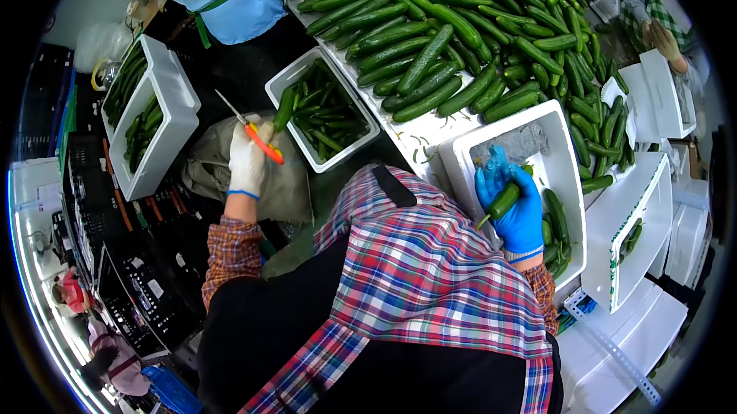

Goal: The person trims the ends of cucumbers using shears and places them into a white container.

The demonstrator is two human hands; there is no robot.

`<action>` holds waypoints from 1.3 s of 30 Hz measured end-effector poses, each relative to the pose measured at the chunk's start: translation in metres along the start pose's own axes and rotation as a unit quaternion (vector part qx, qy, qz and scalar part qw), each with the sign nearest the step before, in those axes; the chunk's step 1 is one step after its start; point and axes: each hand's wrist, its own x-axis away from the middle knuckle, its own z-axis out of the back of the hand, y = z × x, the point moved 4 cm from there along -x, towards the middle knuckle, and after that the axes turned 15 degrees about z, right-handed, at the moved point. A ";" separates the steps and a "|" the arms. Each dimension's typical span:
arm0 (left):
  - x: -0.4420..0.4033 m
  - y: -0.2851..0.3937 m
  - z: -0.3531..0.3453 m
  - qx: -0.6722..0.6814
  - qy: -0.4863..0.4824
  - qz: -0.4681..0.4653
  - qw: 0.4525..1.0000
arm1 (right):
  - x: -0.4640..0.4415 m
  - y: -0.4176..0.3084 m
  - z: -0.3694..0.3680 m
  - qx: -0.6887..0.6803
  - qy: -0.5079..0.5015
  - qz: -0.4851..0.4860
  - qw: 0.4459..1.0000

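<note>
My left hand [247, 159], in a white glove, is closed around scissors with orange handles [265, 144]; their blades point up and to the left. Just beside its fingers a cucumber [285, 109] stands at the edge of a white foam box [368, 140] full of small cucumbers; whether my fingers touch it I cannot tell. In a blue glove, my right hand [516, 203] grips another cucumber [504, 201], its thin stem end pointing down and left. That hand is above a second white foam box [577, 207], where several cucumbers [556, 218] lie along the right side.
A large heap of cucumbers [461, 23] covers the white table [399, 126] ahead. Two-part foam boxes of cucumbers [170, 138] stand at left. More foam boxes [641, 207] are at right. A co-worker's gloved hands [662, 39] show at upper right; another person [119, 360] is at lower left.
</note>
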 end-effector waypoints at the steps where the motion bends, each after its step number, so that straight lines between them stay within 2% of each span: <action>1: -0.003 0.000 -0.003 0.000 -0.003 -0.002 1.000 | 0.002 0.001 -0.004 0.006 -0.009 0.002 1.000; 3: -0.005 0.005 -0.020 -0.117 0.021 -0.075 0.990 | 0.009 0.001 -0.013 0.001 -0.007 0.005 1.000; 4: 0.007 0.013 -0.035 -0.143 0.003 -0.064 0.988 | 0.012 0.000 -0.014 -0.004 -0.001 0.003 1.000; 5: 0.009 0.009 -0.046 -0.119 -0.025 -0.046 0.991 | 0.013 -0.005 -0.012 -0.004 -0.001 0.009 1.000; 7: 0.026 0.014 -0.075 -0.111 -0.099 -0.045 0.988 | 0.017 -0.017 -0.012 0.086 -0.089 0.060 0.990; 8: 0.040 0.019 -0.096 -0.048 -0.177 -0.024 0.983 | 0.020 -0.022 -0.018 0.143 -0.065 0.114 0.981; 9: 0.058 0.028 -0.117 -0.042 -0.210 -0.007 0.977 | 0.022 -0.024 -0.021 0.142 -0.058 0.125 0.980; 11: 0.093 0.046 -0.163 -0.035 -0.292 0.013 0.956 | 0.030 -0.037 -0.029 0.387 -0.093 0.205 0.894; 13: 0.110 0.046 -0.200 -0.088 -0.372 0.035 0.923 | 0.038 -0.039 -0.041 0.499 -0.109 0.230 0.829; 15: 0.136 0.057 -0.237 -0.134 -0.451 0.020 0.882 | 0.041 -0.041 -0.030 0.545 -0.097 0.216 0.804; 18: 0.174 0.071 -0.284 -0.195 -0.519 -0.009 0.832 | 0.046 -0.040 -0.023 0.583 -0.085 0.246 0.770; 19: 0.182 0.068 -0.298 -0.223 -0.529 -0.048 0.818 | 0.046 -0.040 -0.015 0.588 -0.069 0.261 0.763; 21: 0.195 0.063 -0.317 -0.260 -0.561 -0.101 0.779 | 0.049 -0.045 -0.004 0.612 -0.092 0.340 0.708; 22: 0.203 0.060 -0.322 -0.253 -0.574 -0.075 0.775 | 0.051 -0.048 0.001 0.609 -0.081 0.346 0.709; 23: 0.206 0.050 -0.329 -0.253 -0.582 -0.152 0.758 | 0.054 -0.052 0.004 0.654 -0.069 0.375 0.654; 24: 0.212 0.048 -0.334 -0.282 -0.572 -0.190 0.746 | 0.058 -0.055 0.005 0.695 -0.056 0.400 0.594; 25: 0.217 0.046 -0.338 -0.309 -0.560 -0.229 0.734 | 0.060 -0.057 0.005 0.693 -0.046 0.404 0.595; 26: 0.225 0.054 -0.337 -0.295 -0.526 -0.328 0.727 | 0.062 -0.058 0.002 0.700 -0.039 0.413 0.582; 27: 0.227 0.055 -0.339 -0.296 -0.532 -0.329 0.722 | 0.065 -0.059 0.001 0.707 -0.033 0.421 0.568; 29: 0.228 0.054 -0.342 -0.332 -0.521 -0.346 0.706 | 0.063 -0.060 0.010 0.707 -0.016 0.403 0.581; 30: 0.222 0.045 -0.342 -0.323 -0.548 -0.264 0.725 | 0.062 -0.060 0.013 0.713 -0.022 0.419 0.562; 31: 0.218 0.037 -0.343 -0.325 -0.550 -0.263 0.723 | 0.061 -0.059 0.013 0.718 -0.030 0.434 0.544; 33: 0.206 0.023 -0.346 -0.271 -0.558 -0.184 0.762 | 0.061 -0.060 0.012 0.722 -0.023 0.425 0.545; 35: 0.202 0.022 -0.347 -0.275 -0.559 -0.188 0.759 | 0.060 -0.060 0.012 0.729 -0.019 0.417 0.543; 37: 0.210 0.033 -0.348 -0.343 -0.552 -0.276 0.709 | 0.060 -0.059 0.014 0.732 -0.014 0.416 0.539; 38: 0.212 0.038 -0.350 -0.343 -0.552 -0.276 0.709 | 0.059 -0.058 0.014 0.732 -0.014 0.416 0.539; 39: 0.216 0.042 -0.351 -0.375 -0.533 -0.334 0.681 | 0.059 -0.058 0.014 0.735 -0.005 0.409 0.541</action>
